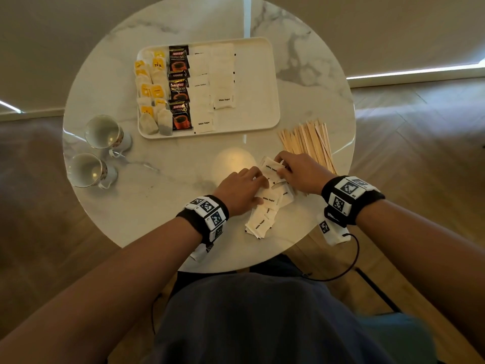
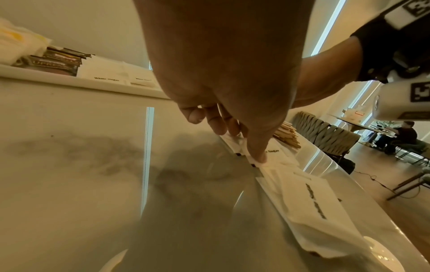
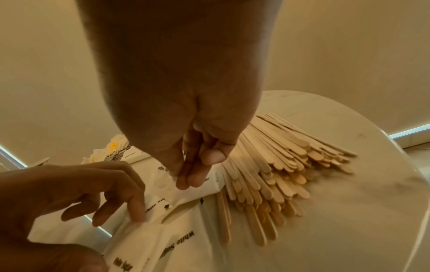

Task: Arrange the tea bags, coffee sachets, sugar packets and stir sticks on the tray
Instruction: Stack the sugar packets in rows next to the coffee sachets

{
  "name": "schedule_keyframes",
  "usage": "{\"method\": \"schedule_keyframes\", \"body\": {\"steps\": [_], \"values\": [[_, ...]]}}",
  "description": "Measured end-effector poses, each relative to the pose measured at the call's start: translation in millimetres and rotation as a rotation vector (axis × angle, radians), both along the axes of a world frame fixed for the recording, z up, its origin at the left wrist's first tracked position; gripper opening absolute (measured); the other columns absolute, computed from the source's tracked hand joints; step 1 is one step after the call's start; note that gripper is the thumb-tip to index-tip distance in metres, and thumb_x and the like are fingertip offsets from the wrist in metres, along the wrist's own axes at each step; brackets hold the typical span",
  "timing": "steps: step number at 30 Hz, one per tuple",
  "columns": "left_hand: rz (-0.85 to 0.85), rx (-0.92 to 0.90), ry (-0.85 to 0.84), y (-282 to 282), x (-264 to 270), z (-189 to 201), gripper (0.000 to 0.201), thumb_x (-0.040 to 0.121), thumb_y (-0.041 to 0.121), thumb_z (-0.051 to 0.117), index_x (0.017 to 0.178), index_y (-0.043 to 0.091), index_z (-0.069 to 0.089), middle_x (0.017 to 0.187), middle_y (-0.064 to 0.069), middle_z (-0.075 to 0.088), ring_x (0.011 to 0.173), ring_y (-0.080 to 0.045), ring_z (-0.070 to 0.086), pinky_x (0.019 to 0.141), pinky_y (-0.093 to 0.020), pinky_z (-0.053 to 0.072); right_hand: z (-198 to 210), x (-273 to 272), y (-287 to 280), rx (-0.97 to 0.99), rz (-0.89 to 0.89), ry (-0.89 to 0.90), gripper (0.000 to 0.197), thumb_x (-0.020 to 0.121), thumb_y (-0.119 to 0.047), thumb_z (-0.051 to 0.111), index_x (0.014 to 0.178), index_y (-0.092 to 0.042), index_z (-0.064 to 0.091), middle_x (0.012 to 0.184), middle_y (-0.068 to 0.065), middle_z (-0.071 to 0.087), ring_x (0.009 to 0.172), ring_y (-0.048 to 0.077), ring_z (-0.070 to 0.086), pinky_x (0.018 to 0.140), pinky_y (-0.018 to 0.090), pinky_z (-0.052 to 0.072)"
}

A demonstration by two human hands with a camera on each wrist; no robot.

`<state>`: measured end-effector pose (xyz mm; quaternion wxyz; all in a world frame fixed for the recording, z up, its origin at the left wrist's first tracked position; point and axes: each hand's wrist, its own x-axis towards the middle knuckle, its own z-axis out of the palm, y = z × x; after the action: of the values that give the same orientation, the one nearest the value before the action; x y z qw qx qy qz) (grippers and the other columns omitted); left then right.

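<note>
Loose white sugar packets (image 1: 262, 222) (image 2: 309, 198) (image 3: 181, 239) lie in a heap near the table's front edge. My left hand (image 1: 258, 185) (image 2: 223, 128) presses its fingertips down on the heap. My right hand (image 1: 282, 169) (image 3: 186, 176) pinches one packet (image 1: 270, 168) (image 3: 167, 184) at the heap's far end. Wooden stir sticks (image 1: 307, 143) (image 3: 279, 165) lie fanned just right of my right hand. The white tray (image 1: 257, 74) holds tea bags (image 1: 151, 93) at left, then coffee sachets (image 1: 179, 90), then rows of sugar packets (image 1: 210, 82). Its right part is bare.
Two cups (image 1: 103, 131) (image 1: 85, 169) stand at the left of the round marble table (image 1: 168, 185). The table's edge runs close behind the stir sticks and in front of the packets. Chairs and a seated person (image 2: 404, 134) are far off in the room.
</note>
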<state>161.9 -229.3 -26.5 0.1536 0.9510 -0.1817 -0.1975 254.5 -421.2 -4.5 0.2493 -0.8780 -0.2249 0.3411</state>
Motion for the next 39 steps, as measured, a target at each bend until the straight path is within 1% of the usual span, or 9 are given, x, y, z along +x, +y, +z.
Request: {"method": "schedule_keyframes", "body": {"steps": [3, 9, 14, 18, 24, 27, 30, 34, 39], "values": [[0.028, -0.053, 0.049, 0.7, 2.9, -1.4, 0.039, 0.088, 0.038, 0.069, 0.121, 0.023, 0.055, 0.125, -0.001, 0.049, 0.108, -0.021, 0.050, 0.085, -0.033, 0.043, 0.2, 2.3, -1.8, -0.011, 0.010, 0.019, 0.021, 0.102, -0.024, 0.050, 0.122, -0.020, 0.054, 0.099, 0.003, 0.067, 0.082, 0.018, 0.065, 0.070, 0.031, 0.056], [0.057, -0.102, 0.037, 0.9, 6.7, -5.1, 0.014, 0.095, 0.023, 0.059, 0.108, 0.019, 0.063, 0.109, -0.002, 0.059, 0.097, -0.023, 0.055, 0.077, -0.033, 0.043, -1.0, 4.8, -2.1, -0.017, 0.022, 0.024, 0.022, 0.101, -0.024, 0.051, 0.122, -0.020, 0.054, 0.100, 0.002, 0.067, 0.083, 0.018, 0.066, 0.068, 0.026, 0.053], [0.003, -0.041, 0.038, 0.9, 10.1, -5.5, 0.013, 0.097, 0.019, 0.053, 0.108, 0.019, 0.058, 0.108, -0.002, 0.055, 0.094, -0.021, 0.052, 0.075, -0.033, 0.042, -1.0, 4.3, -2.3, -0.019, 0.022, 0.026, 0.021, 0.101, -0.023, 0.051, 0.122, -0.019, 0.054, 0.096, 0.001, 0.065, 0.081, 0.016, 0.063, 0.063, 0.021, 0.046], [0.162, -0.220, 0.175, 9.8, 19.7, 7.4, 0.009, 0.100, 0.012, 0.047, 0.104, 0.017, 0.052, 0.100, 0.000, 0.057, 0.086, -0.017, 0.050, 0.075, -0.029, 0.040, 1.5, 5.9, -2.8, -0.021, 0.027, 0.017, 0.017, 0.102, -0.026, 0.049, 0.116, -0.018, 0.053, 0.093, 0.000, 0.064, 0.081, 0.019, 0.063, 0.066, 0.027, 0.052], [0.335, -0.371, 0.227, 36.8, 31.2, 27.7, 0.032, 0.101, 0.020, 0.053, 0.132, 0.017, 0.045, 0.101, 0.006, 0.067, 0.090, -0.009, 0.060, 0.080, -0.020, 0.043, 4.6, 8.5, 5.3, 0.073, 0.006, 0.005, 0.010, 0.101, -0.025, 0.050, 0.107, -0.021, 0.043, 0.090, 0.003, 0.068, 0.077, 0.023, 0.066, 0.067, 0.038, 0.057], [0.377, -0.430, 0.167, 46.5, 32.1, 32.3, 0.045, 0.098, 0.020, 0.058, 0.140, 0.018, 0.041, 0.097, 0.008, 0.069, 0.088, -0.006, 0.062, 0.081, -0.017, 0.046, 8.2, 6.7, 14.4, 0.144, 0.013, 0.027, 0.011, 0.101, -0.023, 0.050, 0.108, -0.022, 0.042, 0.091, 0.004, 0.071, 0.077, 0.022, 0.068, 0.066, 0.033, 0.057], [0.349, -0.435, 0.043, 52.9, 32.5, 34.4, 0.029, 0.098, 0.020, 0.059, 0.127, 0.014, 0.057, 0.097, 0.003, 0.069, 0.085, -0.009, 0.061, 0.076, -0.015, 0.044, 7.6, 4.2, 22.7, 0.186, 0.054, 0.036, 0.012, 0.100, -0.022, 0.052, 0.109, -0.021, 0.044, 0.085, 0.005, 0.070, 0.070, 0.020, 0.066, 0.057, 0.018, 0.050], [0.275, -0.369, -0.076, 59.6, 31.5, 32.0, 0.017, 0.097, 0.018, 0.058, 0.109, 0.009, 0.068, 0.095, -0.003, 0.064, 0.078, -0.009, 0.049, 0.073, -0.016, 0.035, 6.3, 3.9, 31.4, 0.177, 0.113, -0.037, 0.013, 0.096, -0.020, 0.057, 0.107, -0.020, 0.051, 0.093, -0.001, 0.064, 0.081, 0.017, 0.061, 0.071, 0.029, 0.051], [0.246, -0.317, -0.092, 68.6, 30.9, 31.4, 0.018, 0.098, 0.016, 0.056, 0.109, 0.008, 0.068, 0.092, -0.003, 0.061, 0.076, -0.010, 0.047, 0.071, -0.021, 0.036, 15.8, 5.5, 46.1, 0.238, 0.172, -0.121, 0.015, 0.093, -0.018, 0.058, 0.107, -0.019, 0.056, 0.101, -0.004, 0.058, 0.085, 0.014, 0.057, 0.075, 0.024, 0.048]]}}
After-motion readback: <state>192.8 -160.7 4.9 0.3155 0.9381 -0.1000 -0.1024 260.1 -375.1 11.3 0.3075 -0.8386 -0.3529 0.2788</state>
